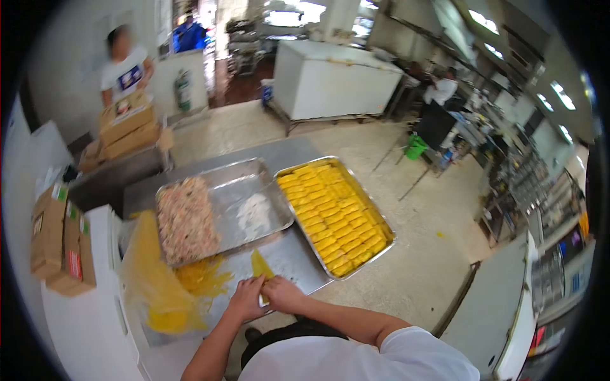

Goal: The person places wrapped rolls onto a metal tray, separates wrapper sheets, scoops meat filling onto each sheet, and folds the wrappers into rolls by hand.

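Note:
At the table's near edge, my left hand [246, 298] and my right hand [283, 294] are side by side, fingers curled in on a yellow wrapper [260, 263]. Its pointed end sticks out beyond my fingers and lies on the metal table [238, 254]. What is inside the wrapper is hidden by my hands. Ahead of them a metal tray [238, 181] holds a chunky pinkish meat filling [185, 219] on its left and a patch of white powder [254, 214] on its right. Loose yellow wrappers [202, 279] are piled left of my hands, beside a yellow plastic bag [152, 273].
A second tray [391, 240] to the right is packed with rows of yellow rolls [333, 213]. Cardboard boxes [54, 244] stand on a white surface at left. Further off are a person [127, 70] behind more boxes [129, 120] and a white chest freezer [333, 79].

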`<action>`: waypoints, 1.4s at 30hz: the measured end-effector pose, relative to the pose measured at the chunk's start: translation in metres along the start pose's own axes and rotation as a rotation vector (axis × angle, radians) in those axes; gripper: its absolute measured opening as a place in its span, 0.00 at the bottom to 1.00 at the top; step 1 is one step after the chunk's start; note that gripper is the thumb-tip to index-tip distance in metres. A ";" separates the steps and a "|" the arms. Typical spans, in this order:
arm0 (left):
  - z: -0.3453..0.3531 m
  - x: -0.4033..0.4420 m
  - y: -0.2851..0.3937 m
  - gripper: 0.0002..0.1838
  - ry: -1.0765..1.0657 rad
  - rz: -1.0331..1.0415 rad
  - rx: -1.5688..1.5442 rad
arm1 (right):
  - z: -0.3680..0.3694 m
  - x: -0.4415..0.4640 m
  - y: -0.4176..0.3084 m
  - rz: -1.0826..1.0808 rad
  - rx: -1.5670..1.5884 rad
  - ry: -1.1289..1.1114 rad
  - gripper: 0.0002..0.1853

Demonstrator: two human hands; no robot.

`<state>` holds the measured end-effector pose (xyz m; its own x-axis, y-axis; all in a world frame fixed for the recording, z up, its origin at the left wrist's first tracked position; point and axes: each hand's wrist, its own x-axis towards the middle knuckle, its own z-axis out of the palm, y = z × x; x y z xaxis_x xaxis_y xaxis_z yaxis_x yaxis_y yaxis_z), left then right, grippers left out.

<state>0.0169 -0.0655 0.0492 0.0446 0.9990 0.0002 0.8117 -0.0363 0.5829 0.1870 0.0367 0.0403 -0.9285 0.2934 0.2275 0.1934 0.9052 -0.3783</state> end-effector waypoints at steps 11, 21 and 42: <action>-0.014 -0.003 -0.001 0.61 -0.131 0.080 0.119 | -0.072 -0.009 -0.013 0.404 0.273 0.064 0.23; 0.010 -0.010 -0.027 0.58 -0.055 0.117 0.138 | -0.037 -0.020 0.059 0.307 0.145 0.005 0.24; 0.004 -0.004 -0.010 0.64 -0.012 0.098 0.107 | -0.038 -0.012 0.043 0.074 -0.058 -0.269 0.35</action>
<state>0.0107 -0.0694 0.0405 0.1329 0.9902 0.0422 0.8606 -0.1364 0.4907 0.2187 0.0839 0.0556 -0.9605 0.2742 -0.0477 0.2742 0.9029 -0.3309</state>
